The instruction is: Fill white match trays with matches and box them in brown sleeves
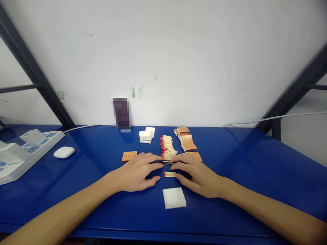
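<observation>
A long pile of red-tipped matches (168,147) lies on the blue table, heads to the left. My left hand (140,170) rests at the heads' side, its fingers apart and their tips by the nearest matches. From the other side my right hand (195,173) reaches to the stick ends with fingers spread. Between the hands, a small bundle of matches (170,174) lies apart from the pile, its right end close to my right thumb. Nearer to me is a white inner tray (174,198), which looks like part of a matchbox.
One orange matchbox (129,156) sits left of my left hand. Several more matchboxes (187,140) lie at the right, beyond my right hand. White trays (146,135) are stacked at the back. A power strip (51,143) and a white earphone case (64,152) stand at the left.
</observation>
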`<state>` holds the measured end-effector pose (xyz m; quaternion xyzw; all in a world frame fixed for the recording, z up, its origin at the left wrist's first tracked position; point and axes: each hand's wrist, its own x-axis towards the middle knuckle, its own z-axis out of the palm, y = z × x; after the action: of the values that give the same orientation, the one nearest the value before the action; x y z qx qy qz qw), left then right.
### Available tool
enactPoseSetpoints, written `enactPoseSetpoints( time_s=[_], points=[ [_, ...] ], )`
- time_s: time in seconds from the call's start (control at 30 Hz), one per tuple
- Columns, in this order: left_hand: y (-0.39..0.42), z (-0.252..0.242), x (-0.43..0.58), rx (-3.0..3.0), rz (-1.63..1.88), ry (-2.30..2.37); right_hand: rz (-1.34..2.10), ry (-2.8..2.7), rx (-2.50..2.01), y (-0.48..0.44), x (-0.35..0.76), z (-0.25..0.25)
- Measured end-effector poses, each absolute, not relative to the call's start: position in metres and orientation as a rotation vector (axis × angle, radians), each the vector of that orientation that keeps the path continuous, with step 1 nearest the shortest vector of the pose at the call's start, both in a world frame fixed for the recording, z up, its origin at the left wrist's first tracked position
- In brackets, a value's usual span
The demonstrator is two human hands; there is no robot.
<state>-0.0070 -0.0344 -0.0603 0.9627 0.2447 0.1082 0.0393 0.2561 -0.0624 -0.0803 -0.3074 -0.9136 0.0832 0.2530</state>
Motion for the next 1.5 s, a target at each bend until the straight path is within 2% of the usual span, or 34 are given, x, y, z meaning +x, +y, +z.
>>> enactPoseSetpoints(
  time_s=[0.7,1.1,1.5],
  points=[
    [-0.0351,-0.0583,-0.0070,2.959,0.251,0.802,0.226,-2.483,-0.841,-0.0622,0.2574,-0.0804],
    [-0.0339,-0.0603,-0.0066,2.972,0.322,0.697,0.146,-2.466,-0.848,-0.0621,0.2574,-0.0842],
    [-0.0323,-0.0604,-0.0057,2.953,0.366,0.634,0.204,-2.474,-0.912,-0.0618,0.2585,-0.0866]
  ],
)
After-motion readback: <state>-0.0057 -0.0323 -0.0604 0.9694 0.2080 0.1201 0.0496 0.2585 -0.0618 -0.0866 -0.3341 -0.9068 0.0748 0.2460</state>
